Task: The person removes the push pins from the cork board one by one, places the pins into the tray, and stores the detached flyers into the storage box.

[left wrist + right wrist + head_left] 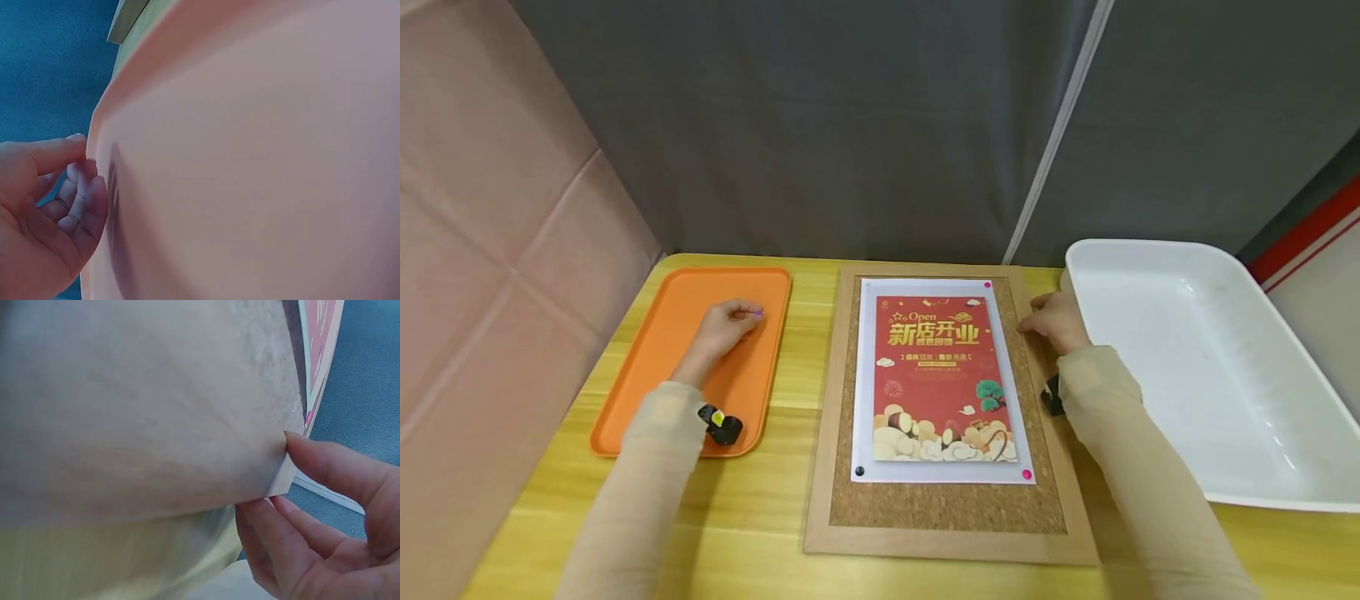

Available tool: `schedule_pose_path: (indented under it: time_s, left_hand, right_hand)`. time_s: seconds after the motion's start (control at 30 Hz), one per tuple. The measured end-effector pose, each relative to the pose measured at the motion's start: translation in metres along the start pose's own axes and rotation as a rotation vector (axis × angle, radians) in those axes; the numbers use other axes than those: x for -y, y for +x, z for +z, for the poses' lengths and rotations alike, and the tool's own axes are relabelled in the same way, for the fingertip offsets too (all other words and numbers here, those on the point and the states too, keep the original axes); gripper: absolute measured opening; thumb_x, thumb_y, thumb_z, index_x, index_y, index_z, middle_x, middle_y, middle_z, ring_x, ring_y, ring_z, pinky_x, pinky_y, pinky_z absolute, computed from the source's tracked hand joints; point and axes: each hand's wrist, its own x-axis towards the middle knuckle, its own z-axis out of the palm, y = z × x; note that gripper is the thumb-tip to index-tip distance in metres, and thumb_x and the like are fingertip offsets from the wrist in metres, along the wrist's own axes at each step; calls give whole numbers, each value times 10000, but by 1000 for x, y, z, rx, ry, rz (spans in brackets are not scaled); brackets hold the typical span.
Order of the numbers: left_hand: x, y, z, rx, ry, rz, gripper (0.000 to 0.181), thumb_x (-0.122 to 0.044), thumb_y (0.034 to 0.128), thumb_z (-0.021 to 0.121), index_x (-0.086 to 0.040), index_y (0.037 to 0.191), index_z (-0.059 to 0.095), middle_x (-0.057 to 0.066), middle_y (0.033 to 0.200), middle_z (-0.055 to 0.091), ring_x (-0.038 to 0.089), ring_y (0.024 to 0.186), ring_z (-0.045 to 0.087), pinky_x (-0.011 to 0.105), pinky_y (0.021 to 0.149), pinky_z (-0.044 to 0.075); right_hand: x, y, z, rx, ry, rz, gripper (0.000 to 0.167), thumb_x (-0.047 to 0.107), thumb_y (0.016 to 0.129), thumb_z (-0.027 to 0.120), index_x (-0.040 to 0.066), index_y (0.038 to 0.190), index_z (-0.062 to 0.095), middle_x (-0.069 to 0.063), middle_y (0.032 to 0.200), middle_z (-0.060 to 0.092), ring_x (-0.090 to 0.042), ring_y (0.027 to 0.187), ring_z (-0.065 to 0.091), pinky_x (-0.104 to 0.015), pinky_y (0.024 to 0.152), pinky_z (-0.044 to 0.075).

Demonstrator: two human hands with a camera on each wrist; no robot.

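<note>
A cork board (951,507) with a wooden frame lies on the table, bearing a red poster (936,400) on a white sheet. Pink pins show at the sheet's top right (988,285) and bottom right (1027,474), and a black pin (860,471) at its bottom left. Above the orange tray (707,287), my left hand (724,329) pinches a small purple pin (759,313); the left wrist view does not show the pin clearly. My right hand (1058,323) grips the board's right edge, thumb on the frame (187,444) and fingers around its side.
To the right stands a large white plastic tub (1195,358), close beside my right wrist. A grey curtain (820,125) hangs behind the table (790,492), and a pink padded panel (497,250) stands at the left.
</note>
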Motion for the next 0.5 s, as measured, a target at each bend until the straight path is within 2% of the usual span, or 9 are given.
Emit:
schedule_pose_path:
  time_s: [0.23,0.4,0.5]
  left_hand:
    - [-2,2,3,53,21,-24,340,-187,965,560,30,1226,589,216,1148,625,46,738,523,145,658,456]
    - [-3,3,5,75,11,-37,338,-182,962,566,26,1228,587,164,1096,627,46,735,511,142,657,459]
    - [-3,5,5,81,3,-39,340,-183,960,570,27,1227,587,145,1089,633,27,732,509,132,657,462]
  right_hand:
    - [-3,-4,-1,-1,37,44,592,187,829,652,-114,1308,479,-306,1318,491,-359,1048,488,-446,944,448]
    - [-3,-2,2,-29,63,46,575,151,805,671,-139,1270,500,-311,1293,514,-332,1014,500,-418,914,464]
    - [-4,0,3,-58,82,52,557,121,791,677,-153,1249,515,-319,1286,527,-328,1016,506,-434,941,465]
